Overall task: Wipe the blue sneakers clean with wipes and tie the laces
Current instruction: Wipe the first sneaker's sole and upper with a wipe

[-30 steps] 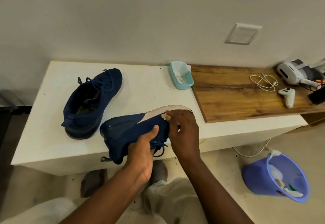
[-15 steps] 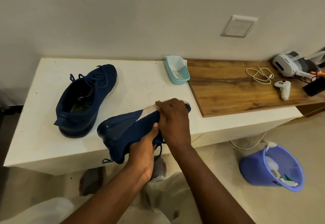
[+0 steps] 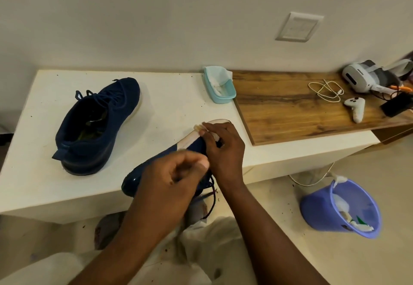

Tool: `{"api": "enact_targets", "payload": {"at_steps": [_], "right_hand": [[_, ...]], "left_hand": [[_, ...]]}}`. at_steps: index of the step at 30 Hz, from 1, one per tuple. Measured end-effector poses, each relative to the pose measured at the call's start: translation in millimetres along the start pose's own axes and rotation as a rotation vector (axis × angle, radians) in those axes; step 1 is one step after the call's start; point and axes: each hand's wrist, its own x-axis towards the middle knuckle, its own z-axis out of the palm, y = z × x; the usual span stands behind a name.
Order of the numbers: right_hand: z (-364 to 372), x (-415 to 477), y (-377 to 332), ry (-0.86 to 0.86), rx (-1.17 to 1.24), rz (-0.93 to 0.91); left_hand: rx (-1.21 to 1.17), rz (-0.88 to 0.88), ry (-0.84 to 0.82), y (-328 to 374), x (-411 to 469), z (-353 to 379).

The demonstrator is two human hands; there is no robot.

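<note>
One blue sneaker [image 3: 98,123] stands upright at the left of the white table [image 3: 174,106]. The second blue sneaker [image 3: 134,182] lies on its side at the table's front edge, white sole [image 3: 190,138] facing away from me, laces hanging below. My left hand [image 3: 172,179], blurred, has its fingers curled round the middle of this sneaker. At the toe, my right hand [image 3: 225,150] pinches a small whitish wipe [image 3: 197,127] against the sole's rim.
A teal tub of wipes [image 3: 221,88] sits at the back of the table. The wooden board [image 3: 301,110] to the right carries a white cable [image 3: 326,90], a controller [image 3: 355,108] and a headset [image 3: 362,76]. A purple bucket [image 3: 339,208] with used wipes stands on the floor, right.
My left hand shifted from under the sneaker up over its side. My right hand slid the wipe along the sole near the toe.
</note>
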Motion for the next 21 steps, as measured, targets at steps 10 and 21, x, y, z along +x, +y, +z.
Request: {"api": "enact_targets", "payload": {"at_steps": [10,21], "right_hand": [[-25,21,17,0.183,0.014,0.218],[-25,31,23,0.071,-0.152,0.091]], "left_hand": [[1.139,0.462,-0.045,-77,56,0],[1.179,0.430,-0.028,-76,51,6]]}}
